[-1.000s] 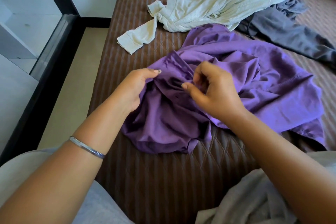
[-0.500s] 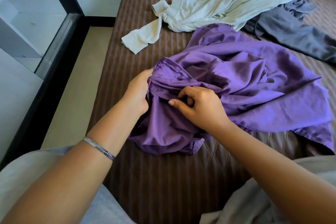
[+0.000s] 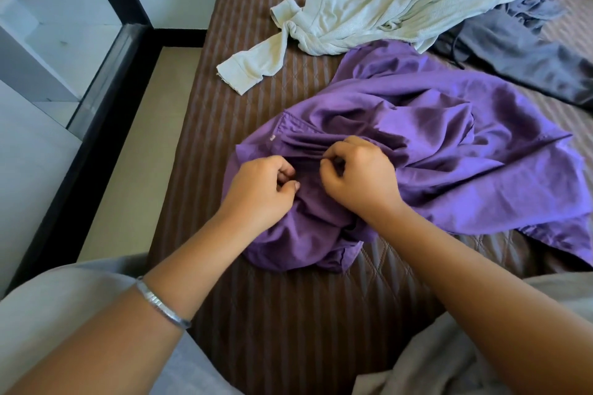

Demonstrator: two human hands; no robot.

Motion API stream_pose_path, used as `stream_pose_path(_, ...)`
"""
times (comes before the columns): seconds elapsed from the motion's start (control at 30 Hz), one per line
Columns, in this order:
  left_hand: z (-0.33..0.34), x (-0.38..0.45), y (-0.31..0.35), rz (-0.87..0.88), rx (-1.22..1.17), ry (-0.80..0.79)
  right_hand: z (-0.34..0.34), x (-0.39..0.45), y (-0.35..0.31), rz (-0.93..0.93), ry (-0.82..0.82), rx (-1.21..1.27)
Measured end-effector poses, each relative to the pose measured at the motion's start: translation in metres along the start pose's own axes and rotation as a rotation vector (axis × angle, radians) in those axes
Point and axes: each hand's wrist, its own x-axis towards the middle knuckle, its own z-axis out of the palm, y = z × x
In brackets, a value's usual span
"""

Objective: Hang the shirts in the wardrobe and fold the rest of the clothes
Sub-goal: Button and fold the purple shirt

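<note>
A crumpled purple shirt [image 3: 449, 151] lies in the middle of the brown striped bed [image 3: 288, 314]. My left hand [image 3: 260, 192] pinches a bunched fold of it near its left edge, fingers curled. Close beside it, my right hand [image 3: 359, 176] grips gathered purple cloth just below the shirt's stitched hem with a small white tag. Behind the shirt lies a pale cream long-sleeved top [image 3: 385, 6], one sleeve stretched toward the bed's left side. A dark grey garment [image 3: 519, 54] sprawls at the far right, partly under the cream top.
A strip of beige floor [image 3: 138, 151] runs along the bed's left side, bounded by a black frame [image 3: 86, 151] and white panels [image 3: 38, 51]. Grey cloth [image 3: 449, 362] lies at the near right edge of the bed.
Both hands have drawn closer together on the purple shirt and closed into tighter grips on its cloth. The shirt's left edge has been gathered toward me.
</note>
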Motion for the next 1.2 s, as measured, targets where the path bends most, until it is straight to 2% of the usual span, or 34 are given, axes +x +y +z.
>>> stream_pose_path(0.1,-0.001,0.002,0.000,0.022,0.062,0.019,-0.013,0.009,0.002,0.159,0.002,0.222)
stream_pose_path(0.2,0.001,0.003,0.003,0.085,0.102,0.094,-0.022,0.012,0.002,0.208,-0.034,0.297)
stream_pose_path(0.47,0.023,0.013,0.019,0.307,0.078,0.206,-0.026,0.016,0.007,0.057,-0.076,0.113)
stream_pose_path(0.6,0.034,0.021,0.029,0.264,0.085,0.217,-0.030,0.021,0.016,0.017,-0.139,0.025)
stream_pose_path(0.73,0.039,0.028,0.030,0.180,0.100,0.130,-0.030,0.020,0.014,-0.032,-0.212,0.053)
stream_pose_path(0.83,0.035,0.030,0.031,0.149,0.083,0.074,-0.028,0.020,0.014,-0.049,-0.205,0.065)
stream_pose_path(0.93,0.028,0.027,0.027,0.125,-0.060,0.060,-0.031,0.022,0.013,-0.036,-0.186,0.106)
stream_pose_path(1.1,0.014,0.023,0.026,-0.049,-0.519,-0.025,-0.038,0.020,0.009,-0.014,-0.121,0.191)
stream_pose_path(1.2,0.008,0.021,0.030,-0.100,-0.643,-0.069,-0.039,0.020,0.007,-0.010,-0.045,0.246)
